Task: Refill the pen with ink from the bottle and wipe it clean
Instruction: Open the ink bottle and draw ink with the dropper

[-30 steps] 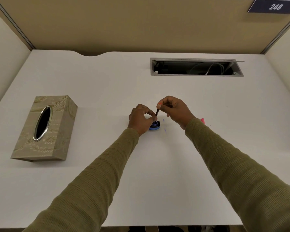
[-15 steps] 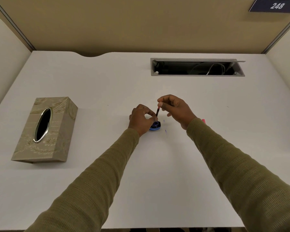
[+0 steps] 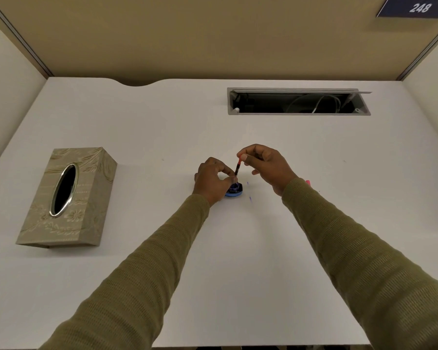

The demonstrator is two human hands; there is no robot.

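2 small blue flecks (image 3: 250, 198) mark the table (image 3: 238, 261) just beside the ink bottle (image 3: 234, 192), which the left hand (image 3: 213, 178) grips and steadies. The right hand (image 3: 266, 165) pinches the top of the pen (image 3: 237, 168), nearly upright, tip in the bottle's mouth. Filling looks under way; wiping is left to do, and the tissue box (image 3: 66, 198) lies well apart to the left.

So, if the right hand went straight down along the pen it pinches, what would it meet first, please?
Probably the ink bottle, held by the left hand; the pen tip seems to be at its mouth, though depth is unclear.
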